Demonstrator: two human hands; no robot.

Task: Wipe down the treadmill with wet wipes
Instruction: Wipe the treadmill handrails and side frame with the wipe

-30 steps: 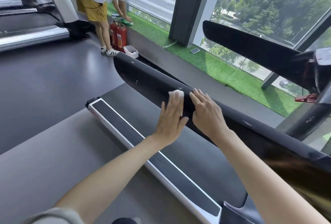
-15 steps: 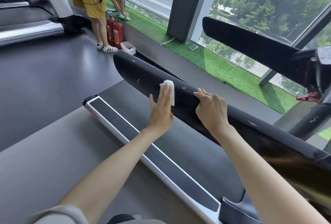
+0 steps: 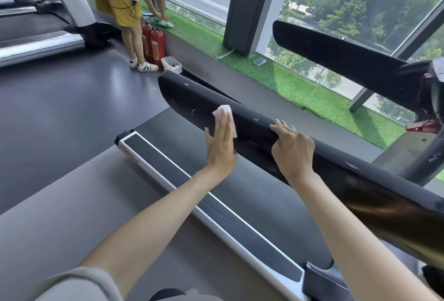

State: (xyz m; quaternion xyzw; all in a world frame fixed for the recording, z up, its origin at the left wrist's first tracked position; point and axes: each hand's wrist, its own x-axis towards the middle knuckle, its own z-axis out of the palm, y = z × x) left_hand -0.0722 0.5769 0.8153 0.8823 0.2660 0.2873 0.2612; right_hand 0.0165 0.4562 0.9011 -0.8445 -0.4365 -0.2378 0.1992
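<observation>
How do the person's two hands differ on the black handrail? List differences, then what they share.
The left hand lies flat, fingers straight; the right hand curls over the top of the handrail.
The left hand presses a white wipe on the rail; the right hand shows none.
The left hand is nearer the rail's free end than the right hand.
Both touch the same handrail.

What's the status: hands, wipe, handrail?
Left hand flat, pressing white wet wipe on long black padded treadmill handrail. Right hand grips rail top. Nothing blocking the rail.
</observation>
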